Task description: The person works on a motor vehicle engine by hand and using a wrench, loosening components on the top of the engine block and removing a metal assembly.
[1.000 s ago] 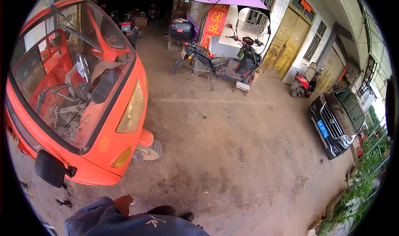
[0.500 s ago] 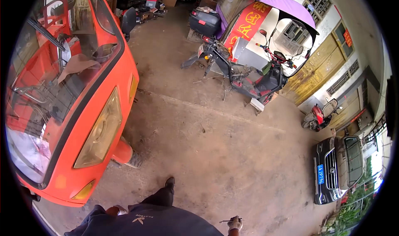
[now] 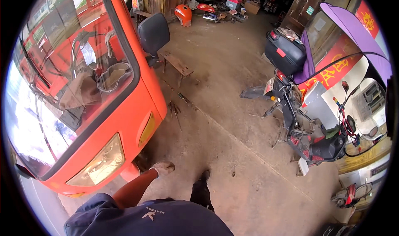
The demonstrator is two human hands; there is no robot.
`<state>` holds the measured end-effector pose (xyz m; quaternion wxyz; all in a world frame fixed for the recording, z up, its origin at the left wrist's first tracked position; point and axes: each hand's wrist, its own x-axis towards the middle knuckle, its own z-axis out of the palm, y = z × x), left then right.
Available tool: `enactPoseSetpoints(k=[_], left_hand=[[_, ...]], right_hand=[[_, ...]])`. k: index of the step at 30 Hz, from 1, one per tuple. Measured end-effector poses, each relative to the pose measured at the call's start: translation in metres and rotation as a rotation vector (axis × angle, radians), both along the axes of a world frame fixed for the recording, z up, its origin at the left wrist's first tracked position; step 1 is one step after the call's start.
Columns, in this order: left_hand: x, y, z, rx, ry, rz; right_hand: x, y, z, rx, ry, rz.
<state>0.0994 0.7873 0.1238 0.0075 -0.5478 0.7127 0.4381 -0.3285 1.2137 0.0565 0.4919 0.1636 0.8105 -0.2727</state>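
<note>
My left hand (image 3: pixel 163 168), in a pale glove at the end of my bare forearm, is low beside the front of the red three-wheeled vehicle (image 3: pixel 143 92); its fingers are too small and turned away to read, and I cannot see anything in it. The vehicle's headlamp (image 3: pixel 95 161) is just left of my forearm. My right hand is out of view. A dark shoe (image 3: pixel 203 175) shows below me. Several long tools (image 3: pixel 183 98) lie on the floor by the vehicle, near a low wooden bench (image 3: pixel 176 67).
A partly stripped scooter (image 3: pixel 307 140) with a black box (image 3: pixel 284 53) and purple canopy (image 3: pixel 349 45) stands at the right. An orange fairing (image 3: pixel 183 15), boxes (image 3: pixel 251 8) and scattered parts lie at the back doorway. A red scooter (image 3: pixel 349 194) is at the lower right.
I have advanced and turned left along the vehicle's front; the bench and tools have come into view. My left arm reaches farther forward. My right hand, holding a thin tool earlier, has left the view.
</note>
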Motion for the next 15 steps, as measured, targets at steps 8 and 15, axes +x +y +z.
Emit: enactPoseSetpoints(k=[8,15], left_hand=[[-0.054,-0.124,0.038,0.055,-0.057,0.207],[-0.099,-0.304,0.061,0.033,0.034,0.436]], right_hand=[[-0.250,-0.361,0.000,-0.299,0.136,0.197],[-0.233,-0.787,0.067,-0.762,0.143,0.810]])
